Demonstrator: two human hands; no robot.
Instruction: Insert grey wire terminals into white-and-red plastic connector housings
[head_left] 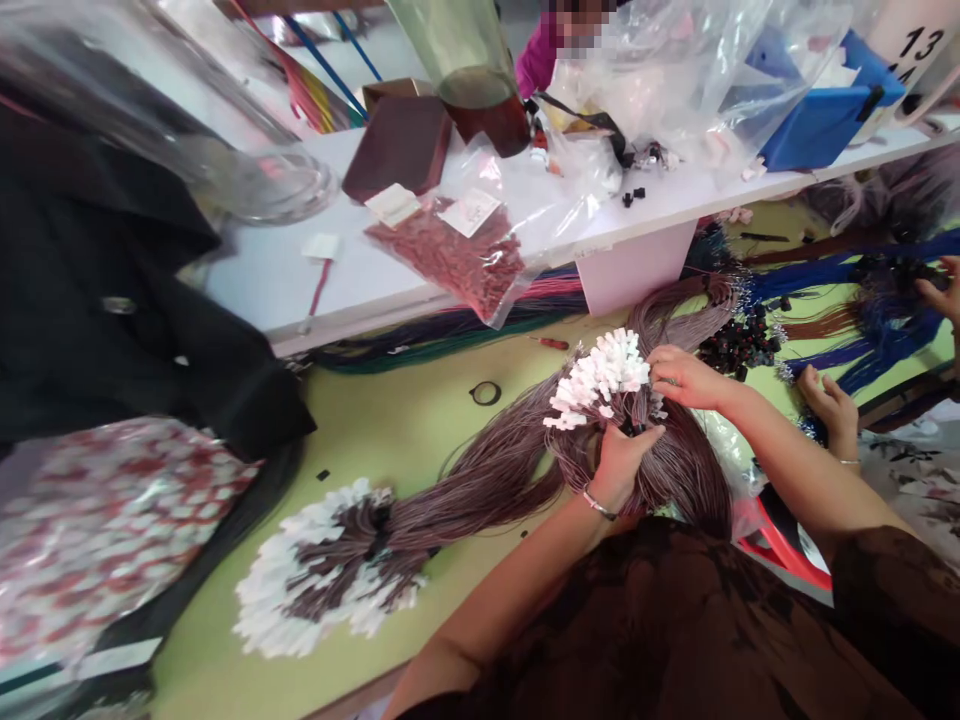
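Observation:
A thick bundle of thin brown-grey wires (487, 455) lies across the green bench top. White plastic connectors (604, 375) cap its near end, fanned out between my hands. My left hand (621, 462) is closed round the wires just below these connectors, thumb pointing right. At the right side of the cluster, my right hand (688, 378) has its fingers bent together against the wire ends. What its fingertips pinch is hidden. Toward the lower left, another spread of white connectors (274, 590) ends a dark-tied part of the wires.
A black tape roll (486, 393) and a red-handled screwdriver (551, 343) lie on the green bench (397, 420). Above runs a white shelf (262, 290) with a bag of small red parts (457, 255) and a blue bin (817, 125). A co-worker's hands (829, 405) are at the right.

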